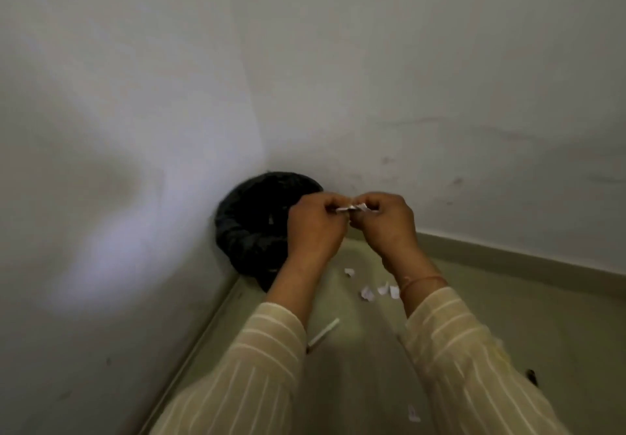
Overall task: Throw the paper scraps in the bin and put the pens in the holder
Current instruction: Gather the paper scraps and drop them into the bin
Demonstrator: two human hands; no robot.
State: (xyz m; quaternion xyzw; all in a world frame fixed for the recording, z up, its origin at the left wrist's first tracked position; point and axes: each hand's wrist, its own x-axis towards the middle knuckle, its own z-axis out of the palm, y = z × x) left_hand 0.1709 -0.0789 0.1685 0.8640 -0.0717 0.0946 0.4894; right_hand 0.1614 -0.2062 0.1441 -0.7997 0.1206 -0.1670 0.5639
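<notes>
A black bin (pixel 252 221) lined with a dark bag stands in the corner of the room. Both my hands hover just right of its rim, pinching white paper scraps (pixel 352 207) between their fingertips. My left hand (pixel 313 228) and my right hand (pixel 386 223) touch at the fingers. Several more white scraps (pixel 372 290) lie on the floor below my right wrist. A white pen (pixel 323 333) lies on the floor beside my left sleeve. One more scrap (pixel 412 412) sits near the bottom edge. No pen holder is in view.
White walls meet at the corner behind the bin. A beige skirting (pixel 528 258) runs along the right wall. A small dark object (pixel 531 376) lies on the beige floor (pixel 355 384) at the right.
</notes>
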